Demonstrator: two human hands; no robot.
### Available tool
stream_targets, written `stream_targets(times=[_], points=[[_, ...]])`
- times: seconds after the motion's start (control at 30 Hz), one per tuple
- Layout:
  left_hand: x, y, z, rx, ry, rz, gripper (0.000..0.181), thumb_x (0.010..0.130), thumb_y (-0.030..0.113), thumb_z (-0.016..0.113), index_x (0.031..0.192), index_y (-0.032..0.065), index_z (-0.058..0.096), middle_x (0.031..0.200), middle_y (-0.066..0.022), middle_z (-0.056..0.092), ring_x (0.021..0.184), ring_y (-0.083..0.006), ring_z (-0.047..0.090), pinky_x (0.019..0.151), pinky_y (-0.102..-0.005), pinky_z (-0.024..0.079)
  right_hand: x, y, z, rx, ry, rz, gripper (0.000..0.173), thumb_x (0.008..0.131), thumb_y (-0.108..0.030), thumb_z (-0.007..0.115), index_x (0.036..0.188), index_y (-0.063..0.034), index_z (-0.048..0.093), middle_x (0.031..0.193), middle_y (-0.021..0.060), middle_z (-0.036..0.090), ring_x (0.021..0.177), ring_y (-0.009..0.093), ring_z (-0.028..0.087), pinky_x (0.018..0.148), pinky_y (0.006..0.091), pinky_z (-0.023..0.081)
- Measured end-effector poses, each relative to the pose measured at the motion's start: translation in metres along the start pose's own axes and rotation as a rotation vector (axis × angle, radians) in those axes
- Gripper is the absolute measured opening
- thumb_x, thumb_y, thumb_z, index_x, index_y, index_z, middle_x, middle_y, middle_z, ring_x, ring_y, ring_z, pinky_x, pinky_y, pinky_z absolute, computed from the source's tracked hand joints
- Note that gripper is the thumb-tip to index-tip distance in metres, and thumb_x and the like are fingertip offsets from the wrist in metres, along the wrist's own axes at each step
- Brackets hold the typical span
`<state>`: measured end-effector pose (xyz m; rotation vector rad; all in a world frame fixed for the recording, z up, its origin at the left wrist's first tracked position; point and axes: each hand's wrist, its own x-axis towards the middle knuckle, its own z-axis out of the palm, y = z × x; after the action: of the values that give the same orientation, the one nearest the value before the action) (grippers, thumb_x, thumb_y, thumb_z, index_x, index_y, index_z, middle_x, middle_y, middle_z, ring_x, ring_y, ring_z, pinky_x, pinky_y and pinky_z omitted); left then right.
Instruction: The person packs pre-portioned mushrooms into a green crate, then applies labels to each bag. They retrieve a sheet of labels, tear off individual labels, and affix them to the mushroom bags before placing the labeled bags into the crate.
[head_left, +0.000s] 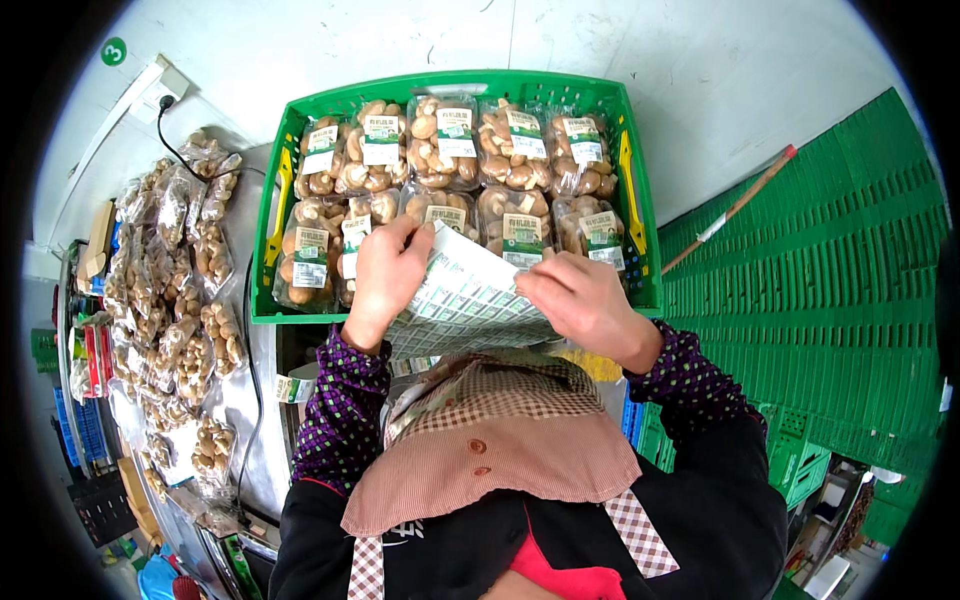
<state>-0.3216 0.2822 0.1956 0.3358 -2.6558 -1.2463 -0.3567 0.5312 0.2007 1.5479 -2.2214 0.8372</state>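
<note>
A sheet printed with rows of small labels (480, 292) is stretched between my two hands, its top edge curling up pale. My left hand (390, 274) pinches its left top corner, and my right hand (589, 300) grips the right edge. Just beyond the sheet is a green plastic crate (457, 78) with yellow side handles, holding two rows of wrapped mushroom packs. A labelled pack in the far row (442, 142) shows brown caps through clear film. The sheet and my hands partly cover the near-row packs (517, 221).
To the left, many bagged mushrooms (172, 277) lie heaped on a metal table (262, 450), with a black cable (253, 375) along it. Stacked green crates (810, 300) stand at right, a wooden pole (735, 206) leaning there. A label roll (294, 388) sits by my left sleeve.
</note>
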Motion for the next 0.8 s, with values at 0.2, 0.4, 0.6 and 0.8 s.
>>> stream_targets(times=[0.2, 0.4, 0.6, 0.8], points=[[0.004, -0.017, -0.007, 0.053, 0.059, -0.049, 0.027, 0.087, 0.025, 0.059, 0.082, -0.0005, 0.065, 0.073, -0.0231, 0.063, 0.072, -0.0407, 0.062, 0.063, -0.0431, 0.048, 0.025, 0.005, -0.003, 0.278, -0.075, 0.212, 0.029, 0.077, -0.005, 0.071, 0.105, -0.0036, 0.063, 0.088, 0.0103, 0.063, 0.073, 0.024, 0.064, 0.062, 0.0314, 0.051], [0.001, -0.023, -0.013, 0.075, 0.096, -0.038, 0.029, 0.088, 0.029, 0.058, 0.081, 0.0022, 0.066, 0.073, -0.0223, 0.062, 0.073, -0.0412, 0.062, 0.063, -0.0455, 0.048, 0.042, 0.002, 0.002, 0.676, -0.274, 0.514, 0.027, 0.083, -0.001, 0.067, 0.109, 0.0021, 0.063, 0.085, 0.0068, 0.067, 0.073, 0.007, 0.06, 0.066, 0.0235, 0.049], [0.002, -0.019, -0.011, 0.08, 0.088, -0.029, 0.029, 0.089, 0.029, 0.059, 0.083, 0.0007, 0.066, 0.072, -0.0206, 0.063, 0.069, -0.0381, 0.063, 0.061, -0.0429, 0.048, 0.04, 0.007, 0.009, 0.75, -0.288, 0.529, 0.024, 0.082, -0.002, 0.069, 0.105, 0.0019, 0.064, 0.087, 0.0067, 0.067, 0.075, 0.006, 0.058, 0.065, 0.0235, 0.047], [0.006, -0.02, -0.01, 0.025, 0.043, -0.044, 0.029, 0.089, 0.027, 0.06, 0.084, -0.0011, 0.066, 0.071, -0.0208, 0.063, 0.068, -0.0363, 0.064, 0.061, -0.0419, 0.048, 0.042, 0.006, 0.002, 0.562, -0.234, 0.38, 0.02, 0.08, -0.005, 0.071, 0.098, 0.0001, 0.064, 0.084, 0.0072, 0.066, 0.067, 0.012, 0.059, 0.06, 0.0264, 0.046]])
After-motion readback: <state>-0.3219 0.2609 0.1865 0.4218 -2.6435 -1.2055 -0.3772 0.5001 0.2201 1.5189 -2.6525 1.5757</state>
